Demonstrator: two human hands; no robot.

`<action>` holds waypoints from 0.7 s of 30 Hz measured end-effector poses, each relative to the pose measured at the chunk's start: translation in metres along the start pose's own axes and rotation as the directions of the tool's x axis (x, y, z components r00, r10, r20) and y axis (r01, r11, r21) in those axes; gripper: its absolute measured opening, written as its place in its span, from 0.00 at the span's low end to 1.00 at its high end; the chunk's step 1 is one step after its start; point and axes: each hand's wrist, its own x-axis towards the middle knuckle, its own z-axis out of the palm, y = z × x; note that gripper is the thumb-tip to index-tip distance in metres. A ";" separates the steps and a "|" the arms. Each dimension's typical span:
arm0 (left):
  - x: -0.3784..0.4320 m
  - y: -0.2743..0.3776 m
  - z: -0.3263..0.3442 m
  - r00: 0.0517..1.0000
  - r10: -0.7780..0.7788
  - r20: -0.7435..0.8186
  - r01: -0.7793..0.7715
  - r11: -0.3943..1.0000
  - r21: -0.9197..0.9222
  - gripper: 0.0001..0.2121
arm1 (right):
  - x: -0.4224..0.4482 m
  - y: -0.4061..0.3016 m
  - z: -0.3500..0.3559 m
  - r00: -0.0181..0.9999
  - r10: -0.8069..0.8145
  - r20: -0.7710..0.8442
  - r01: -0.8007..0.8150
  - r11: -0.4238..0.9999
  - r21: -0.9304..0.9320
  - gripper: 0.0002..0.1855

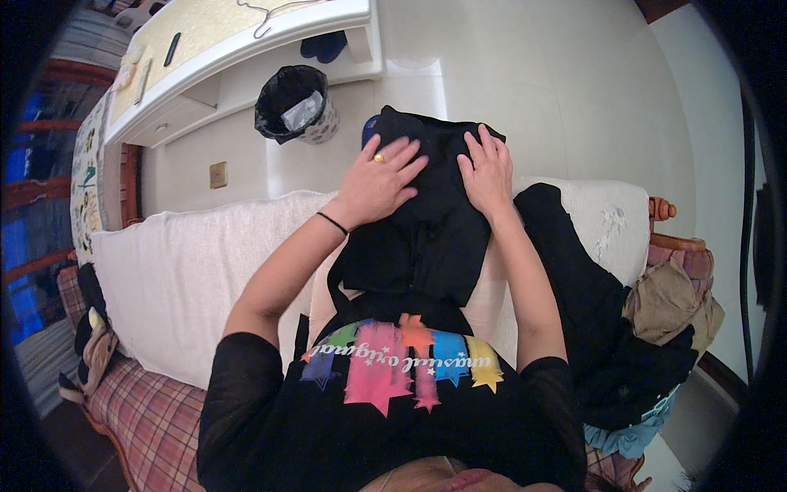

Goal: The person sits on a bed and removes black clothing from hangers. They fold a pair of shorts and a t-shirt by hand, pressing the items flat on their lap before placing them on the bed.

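A black cloth garment (424,227) lies spread over my lap, its far end reaching past my knees; what kind of garment it is cannot be made out. My left hand (384,178), with a gold-coloured ring and a dark band at the wrist, rests on its left side. The fingers there are apart and slightly blurred. On the far right part of the cloth, my right hand (489,169) lies flat with its fingers extended. Neither hand grips a fold. A bit of a blue item (370,128) shows beyond the garment's far left edge.
I sit on a sofa with a white cover (203,264). More dark clothing (572,270), a tan cloth (667,301) and a light-blue cloth (633,438) lie to the right. Ahead are a lined waste bin (320,126) and a white table (203,74) holding a wire hanger (265,18).
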 end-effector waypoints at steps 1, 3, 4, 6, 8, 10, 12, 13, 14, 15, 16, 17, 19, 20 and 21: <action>-0.003 -0.004 0.007 0.967 0.092 0.237 -0.118 0.988 0.096 0.25 | -0.001 0.001 -0.001 1.000 0.001 -0.001 -0.001 1.000 -0.005 0.24; -0.008 -0.011 0.012 0.964 0.067 0.257 -0.079 0.996 0.036 0.26 | -0.003 -0.001 -0.003 0.999 -0.006 -0.031 0.004 0.998 -0.055 0.24; -0.007 -0.016 0.011 0.974 0.060 0.220 -0.074 0.996 0.055 0.25 | -0.004 -0.002 -0.007 0.999 -0.001 -0.033 -0.001 0.998 -0.056 0.24; -0.007 -0.024 0.011 0.982 0.053 0.182 -0.067 0.995 0.072 0.25 | -0.005 -0.004 -0.023 0.947 -0.314 -0.075 0.311 0.949 -0.050 0.23; -0.008 -0.032 0.013 0.971 0.100 0.218 -0.119 0.990 0.074 0.25 | -0.011 -0.012 -0.039 0.875 -0.479 0.072 0.478 0.878 0.037 0.23; -0.010 -0.037 0.011 0.963 0.133 0.234 -0.154 0.986 0.071 0.25 | -0.028 -0.013 -0.041 0.727 -0.619 0.297 0.600 0.783 0.164 0.23; -0.015 -0.040 0.004 0.946 0.162 0.281 -0.191 0.978 0.080 0.26 | -0.038 -0.005 -0.049 0.731 -0.616 0.294 0.597 0.786 0.161 0.22; -0.016 -0.043 -0.001 0.946 0.165 0.279 -0.194 0.978 0.080 0.26 | -0.040 -0.003 -0.055 0.732 -0.616 0.291 0.597 0.786 0.163 0.22; -0.017 -0.046 -0.006 0.912 0.239 0.334 -0.288 0.952 0.106 0.27 | -0.040 0.002 -0.062 0.736 -0.617 0.279 0.588 0.787 0.190 0.21; -0.018 -0.048 -0.013 0.867 0.307 0.392 -0.381 0.916 0.126 0.29 | -0.043 0.007 -0.067 0.738 -0.615 0.277 0.586 0.788 0.189 0.21; -0.019 -0.048 -0.018 0.850 0.315 0.421 -0.383 0.920 0.086 0.33 | -0.046 0.012 -0.071 0.713 -0.642 0.282 0.630 0.763 0.144 0.21; -0.020 -0.048 -0.022 0.849 0.318 0.422 -0.386 0.918 0.085 0.33 | -0.049 0.016 -0.075 0.687 -0.666 0.289 0.671 0.735 0.099 0.22; -0.022 -0.049 -0.026 0.791 0.424 0.441 -0.476 0.880 0.007 0.34 | -0.053 0.017 -0.079 0.665 -0.681 0.307 0.679 0.722 0.133 0.22; -0.022 -0.049 -0.026 0.766 0.455 0.454 -0.524 0.851 0.032 0.35 | -0.054 0.017 -0.079 0.615 -0.716 0.329 0.725 0.678 0.121 0.24; -0.021 -0.050 -0.025 0.763 0.459 0.456 -0.529 0.848 0.033 0.35 | -0.055 0.017 -0.079 0.564 -0.747 0.351 0.768 0.631 0.108 0.25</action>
